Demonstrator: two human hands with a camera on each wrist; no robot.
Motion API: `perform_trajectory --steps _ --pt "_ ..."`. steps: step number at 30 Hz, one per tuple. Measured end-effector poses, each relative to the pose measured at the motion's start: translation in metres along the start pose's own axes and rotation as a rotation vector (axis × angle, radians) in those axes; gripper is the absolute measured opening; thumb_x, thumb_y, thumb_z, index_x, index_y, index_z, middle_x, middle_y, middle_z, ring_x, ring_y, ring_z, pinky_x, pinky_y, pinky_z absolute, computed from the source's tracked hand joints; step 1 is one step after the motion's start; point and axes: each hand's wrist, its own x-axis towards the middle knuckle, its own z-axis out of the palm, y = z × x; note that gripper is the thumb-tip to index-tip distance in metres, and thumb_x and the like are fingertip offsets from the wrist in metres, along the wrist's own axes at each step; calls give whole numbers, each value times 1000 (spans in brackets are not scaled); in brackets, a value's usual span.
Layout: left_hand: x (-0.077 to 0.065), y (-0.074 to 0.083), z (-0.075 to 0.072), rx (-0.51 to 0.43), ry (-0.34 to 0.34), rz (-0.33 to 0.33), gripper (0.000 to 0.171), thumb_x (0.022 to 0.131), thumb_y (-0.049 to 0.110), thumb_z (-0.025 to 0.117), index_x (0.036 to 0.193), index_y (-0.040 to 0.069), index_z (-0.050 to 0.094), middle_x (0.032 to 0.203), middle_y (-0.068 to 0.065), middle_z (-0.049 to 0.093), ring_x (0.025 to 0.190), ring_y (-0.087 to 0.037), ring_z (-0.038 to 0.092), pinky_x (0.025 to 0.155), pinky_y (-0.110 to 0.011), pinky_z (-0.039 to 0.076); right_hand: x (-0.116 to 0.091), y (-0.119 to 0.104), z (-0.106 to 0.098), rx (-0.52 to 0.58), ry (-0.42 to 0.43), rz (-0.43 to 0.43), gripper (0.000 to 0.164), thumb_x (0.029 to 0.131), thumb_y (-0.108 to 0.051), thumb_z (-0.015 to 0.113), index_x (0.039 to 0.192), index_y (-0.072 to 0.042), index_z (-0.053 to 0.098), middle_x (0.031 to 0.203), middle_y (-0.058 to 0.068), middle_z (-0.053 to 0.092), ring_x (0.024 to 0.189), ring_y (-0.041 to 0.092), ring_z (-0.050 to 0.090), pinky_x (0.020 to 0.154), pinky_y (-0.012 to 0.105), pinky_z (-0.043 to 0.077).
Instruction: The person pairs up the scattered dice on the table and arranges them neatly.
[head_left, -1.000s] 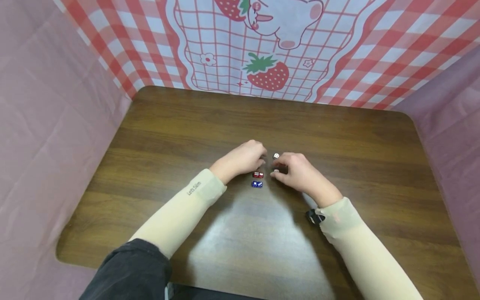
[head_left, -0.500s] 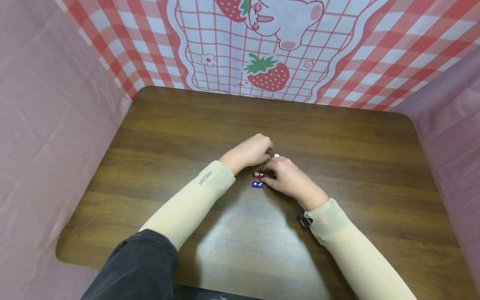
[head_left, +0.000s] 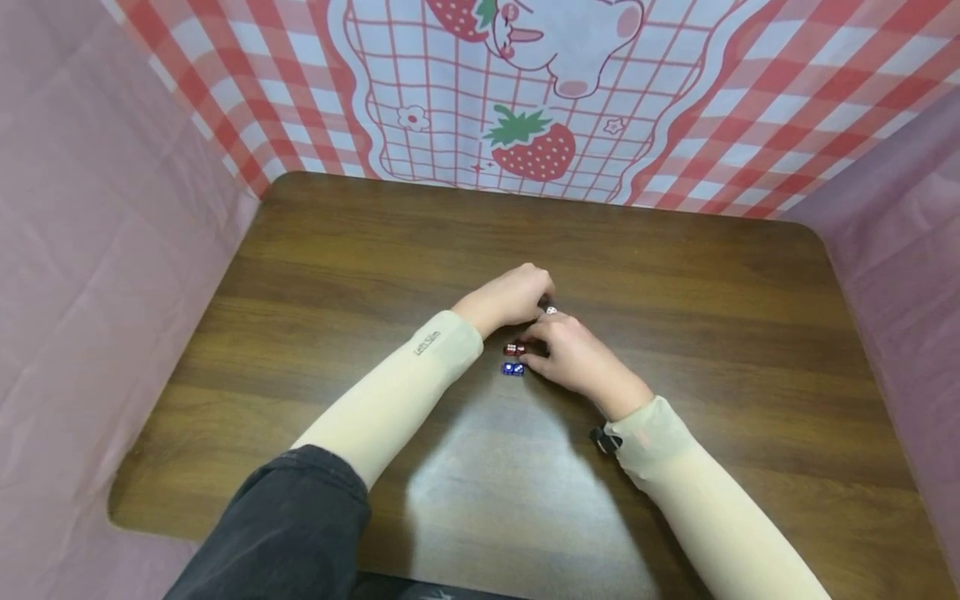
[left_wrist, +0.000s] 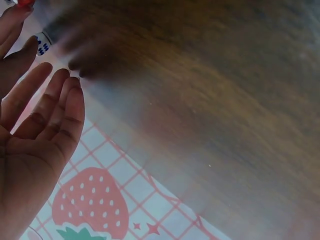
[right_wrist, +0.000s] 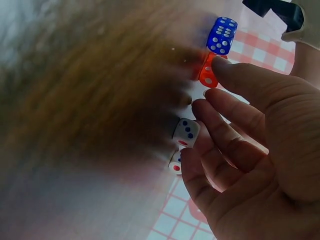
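In the head view, two red dice (head_left: 513,350) lie side by side just beyond two blue dice (head_left: 513,369). My right hand (head_left: 572,353) reaches to the right end of the red pair, with thumb and index finger on either side of the end die. The right wrist view shows the thumb tip against that red die (right_wrist: 208,70), a blue die (right_wrist: 222,36) beside it. Two white dice (right_wrist: 186,133) sit close by the other fingers. Loosely bent, my left hand (head_left: 519,293) is beside a white die (head_left: 551,310); its fingers (left_wrist: 67,100) appear relaxed in its wrist view.
The dice are near the middle of a brown wood-grain table (head_left: 360,250). A strawberry-patterned checked cloth (head_left: 465,142) hangs along its back edge, with pink cloth (head_left: 97,275) at both sides. A black device (head_left: 606,439) is at my right wrist.
My left hand has shifted right and slightly away from me, toward the white die. My right hand has moved left from the white dice to the red pair.
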Motion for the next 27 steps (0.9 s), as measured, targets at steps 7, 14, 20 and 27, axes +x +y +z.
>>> perform_trajectory --steps 7,14,20,27 --pt "3 1 0 -24 -9 7 19 89 7 73 108 6 78 103 -6 74 97 -18 66 88 -27 50 0 -1 1 -10 10 -1 13 83 -10 83 93 -4 77 92 4 67 86 23 63 82 42 51" --pt "7 1 1 -23 -10 11 16 88 4 71 102 6 79 98 -5 73 91 -17 65 84 -27 50 -1 0 1 -9 20 -9 14 83 -10 83 93 -4 77 91 5 67 85 24 63 81 42 51" --pt "8 0 3 -10 -6 9 9 87 3 71 88 9 77 85 -2 69 80 -16 61 76 -28 50 -1 1 1 -9 18 -12 13 83 -9 83 93 -4 77 91 5 67 85 23 63 80 42 51" --pt "5 0 2 8 -11 -2 7 89 6 71 85 10 75 85 -1 68 79 -16 60 74 -28 49 -2 2 0 -10 7 -8 13 84 -8 82 96 -4 77 93 5 68 88 24 63 82 43 51"
